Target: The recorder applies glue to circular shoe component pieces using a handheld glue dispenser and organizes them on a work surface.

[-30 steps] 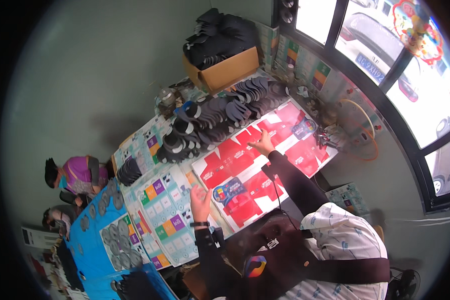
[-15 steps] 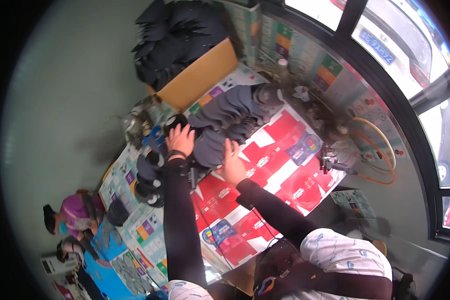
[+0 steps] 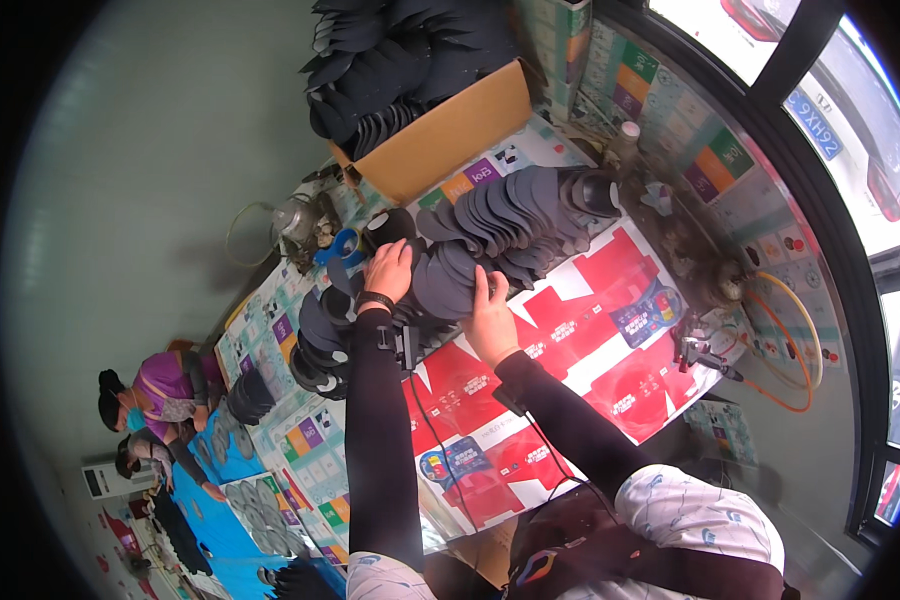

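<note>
Two leaning rows of dark grey, curved, insole-shaped pieces stand on the table. At the near end of the closer row (image 3: 440,285), my left hand (image 3: 388,272) has its fingers bent over the pieces. My right hand (image 3: 488,320) grips the right edge of the same row, thumb and fingers curled against it. A bunch of pieces lies between both hands; how many is hidden. The farther row (image 3: 505,210) runs just behind, touching the closer one. More dark pieces (image 3: 320,335) are piled left of my left wrist.
An open cardboard box (image 3: 440,135) heaped with dark pieces stands at the back. Red-and-white printed sheets (image 3: 570,350) cover the table's right part. A blue tape roll (image 3: 342,247) lies left of the rows. An orange hose (image 3: 790,400) hangs at right. Two people (image 3: 175,395) work at far left.
The view has shifted, so the table sits farther right. My left hand's fingers have drawn closer together over the row's end. My right hand stays at the row's right edge.
</note>
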A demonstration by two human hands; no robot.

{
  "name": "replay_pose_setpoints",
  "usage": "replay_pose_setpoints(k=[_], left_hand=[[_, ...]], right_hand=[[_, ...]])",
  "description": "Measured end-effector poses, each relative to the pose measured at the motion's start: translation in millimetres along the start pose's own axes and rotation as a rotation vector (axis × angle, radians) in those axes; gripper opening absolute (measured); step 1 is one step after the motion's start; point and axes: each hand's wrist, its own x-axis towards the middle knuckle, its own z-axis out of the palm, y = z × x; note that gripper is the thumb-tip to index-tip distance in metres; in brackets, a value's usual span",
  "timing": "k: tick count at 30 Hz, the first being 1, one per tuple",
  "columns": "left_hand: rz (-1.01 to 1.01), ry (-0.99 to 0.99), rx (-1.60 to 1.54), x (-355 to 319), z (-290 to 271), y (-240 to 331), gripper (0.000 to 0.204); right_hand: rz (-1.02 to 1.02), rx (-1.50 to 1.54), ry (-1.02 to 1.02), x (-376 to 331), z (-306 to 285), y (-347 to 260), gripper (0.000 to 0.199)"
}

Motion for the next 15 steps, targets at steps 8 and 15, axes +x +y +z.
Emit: replay_pose_setpoints(k=[8, 15], left_hand=[[-0.137, -0.112, 0.017, -3.7, 3.3, 21.1, 0.060], [-0.168, 0.010, -0.075, -7.0, -5.4, 9.5, 0.063]], right_hand=[[0.096, 0.103, -0.071, 6.7, -12.4, 0.9, 0.099], [-0.046, 0.113, 0.022, 8.5, -7.5, 6.7, 0.086]])
